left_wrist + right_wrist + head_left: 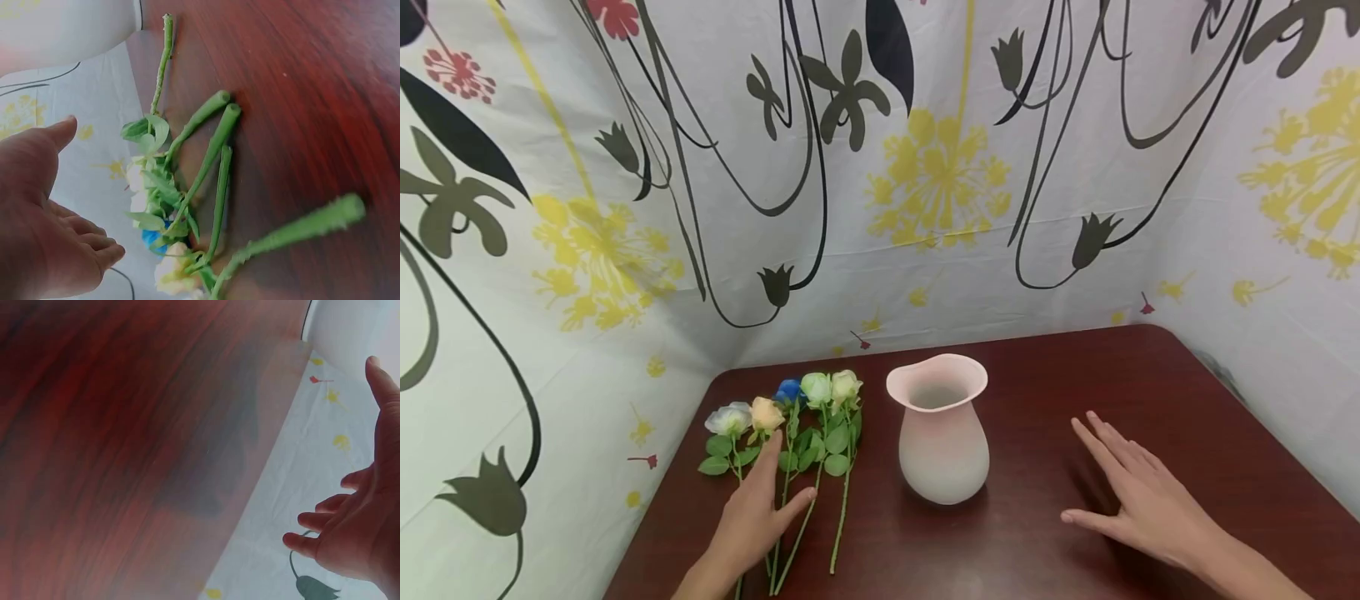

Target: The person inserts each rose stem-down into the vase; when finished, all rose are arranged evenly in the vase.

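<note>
A pale pink and whitish vase (944,450) with a wavy flared rim stands upright at mid-table. To its left several artificial roses lie side by side, stems toward the near edge: a white rose (730,418), a peach rose (767,413), a blue rose (789,391), a pale green rose (816,389) and a cream rose (846,386). My left hand (752,517) hovers over the stems, fingers extended and thumb apart, holding nothing. In the left wrist view the green stems (209,140) show beside that hand. My right hand (1150,508) is spread above the table, right of the vase, holding nothing.
The dark red-brown table (1037,400) has rounded far corners. A white cloth (955,292) printed with yellow, red and dark flowers hangs behind it and along both sides. The right hand casts a shadow (212,450) on the tabletop.
</note>
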A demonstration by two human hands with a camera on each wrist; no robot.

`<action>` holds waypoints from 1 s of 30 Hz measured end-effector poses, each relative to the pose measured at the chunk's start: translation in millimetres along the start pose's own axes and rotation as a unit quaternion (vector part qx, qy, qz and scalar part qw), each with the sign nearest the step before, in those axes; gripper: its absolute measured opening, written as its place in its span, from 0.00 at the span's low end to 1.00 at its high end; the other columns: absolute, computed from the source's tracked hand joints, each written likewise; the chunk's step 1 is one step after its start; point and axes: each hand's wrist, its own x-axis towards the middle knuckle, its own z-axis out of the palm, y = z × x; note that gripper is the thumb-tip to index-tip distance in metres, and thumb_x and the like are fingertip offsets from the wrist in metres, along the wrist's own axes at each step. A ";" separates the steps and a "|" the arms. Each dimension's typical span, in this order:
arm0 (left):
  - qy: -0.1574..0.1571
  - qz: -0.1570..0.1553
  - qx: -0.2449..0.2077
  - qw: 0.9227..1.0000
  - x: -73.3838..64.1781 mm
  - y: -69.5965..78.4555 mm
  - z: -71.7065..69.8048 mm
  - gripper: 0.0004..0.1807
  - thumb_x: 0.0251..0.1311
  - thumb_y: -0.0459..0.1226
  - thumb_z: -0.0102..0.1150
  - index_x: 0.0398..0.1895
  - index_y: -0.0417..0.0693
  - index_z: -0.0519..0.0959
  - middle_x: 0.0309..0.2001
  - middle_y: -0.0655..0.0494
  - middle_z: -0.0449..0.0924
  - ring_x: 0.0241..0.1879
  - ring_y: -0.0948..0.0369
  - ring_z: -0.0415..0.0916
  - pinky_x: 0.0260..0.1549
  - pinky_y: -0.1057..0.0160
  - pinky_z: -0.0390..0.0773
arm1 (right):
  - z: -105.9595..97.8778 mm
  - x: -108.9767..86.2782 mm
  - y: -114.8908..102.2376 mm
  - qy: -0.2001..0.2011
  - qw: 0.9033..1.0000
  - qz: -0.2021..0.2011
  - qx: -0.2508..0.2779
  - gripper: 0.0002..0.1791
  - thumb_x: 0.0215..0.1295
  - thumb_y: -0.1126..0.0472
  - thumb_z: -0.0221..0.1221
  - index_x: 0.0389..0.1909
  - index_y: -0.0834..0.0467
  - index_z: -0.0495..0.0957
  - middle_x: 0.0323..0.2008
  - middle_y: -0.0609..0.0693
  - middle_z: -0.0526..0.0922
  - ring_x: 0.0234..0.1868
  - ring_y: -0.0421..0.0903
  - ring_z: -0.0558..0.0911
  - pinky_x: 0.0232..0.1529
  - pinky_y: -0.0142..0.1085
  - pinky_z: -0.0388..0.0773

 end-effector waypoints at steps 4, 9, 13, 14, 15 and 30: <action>0.020 -0.009 -0.052 0.998 6.0 1.9 5.3 0.56 0.68 0.55 0.70 0.87 0.47 0.48 0.59 0.37 0.80 0.35 0.46 0.84 0.34 0.50 0.80 | 5.9 11.4 -4.1 0.003 0.999 -0.002 0.044 0.68 0.51 0.32 0.78 0.87 0.48 0.50 0.82 0.62 0.58 0.71 0.68 0.72 0.59 0.66 0.73; 0.045 -0.009 -0.103 0.994 14.3 4.5 13.2 0.49 0.68 0.51 0.71 0.85 0.48 0.58 0.63 0.36 0.80 0.44 0.44 0.86 0.44 0.45 0.83 | 14.3 22.1 -11.1 -0.007 0.994 0.010 0.110 0.69 0.51 0.35 0.80 0.87 0.47 0.49 0.83 0.61 0.55 0.74 0.70 0.67 0.58 0.70 0.73; 0.063 0.001 -0.160 0.985 21.5 5.6 20.3 0.41 0.69 0.42 0.71 0.82 0.48 0.64 0.74 0.38 0.71 0.67 0.39 0.76 0.58 0.39 0.81 | 22.3 28.9 -18.8 -0.018 0.985 0.025 0.167 0.68 0.52 0.39 0.81 0.87 0.43 0.47 0.85 0.56 0.50 0.78 0.68 0.61 0.61 0.70 0.70; 0.064 0.003 -0.181 0.981 23.4 5.8 22.2 0.40 0.70 0.41 0.71 0.81 0.47 0.65 0.73 0.39 0.72 0.68 0.40 0.75 0.60 0.41 0.80 | 24.3 30.5 -20.5 -0.019 0.983 0.026 0.178 0.68 0.53 0.40 0.81 0.87 0.42 0.47 0.85 0.55 0.50 0.79 0.66 0.60 0.66 0.64 0.70; 0.064 0.007 -0.205 0.977 25.2 6.2 23.9 0.38 0.70 0.39 0.71 0.80 0.45 0.67 0.73 0.38 0.73 0.68 0.40 0.75 0.61 0.43 0.80 | 26.6 32.2 -22.3 -0.017 0.982 0.024 0.186 0.68 0.53 0.41 0.81 0.87 0.42 0.47 0.85 0.54 0.50 0.80 0.62 0.61 0.70 0.56 0.70; 0.015 -0.015 -0.353 0.935 44.0 11.4 47.8 0.26 0.75 0.34 0.63 0.73 0.34 0.73 0.66 0.37 0.79 0.64 0.42 0.79 0.59 0.48 0.82 | 49.2 60.9 -48.2 -0.017 0.957 0.008 0.291 0.59 0.54 0.50 0.82 0.84 0.40 0.59 0.79 0.49 0.66 0.78 0.46 0.65 0.68 0.59 0.72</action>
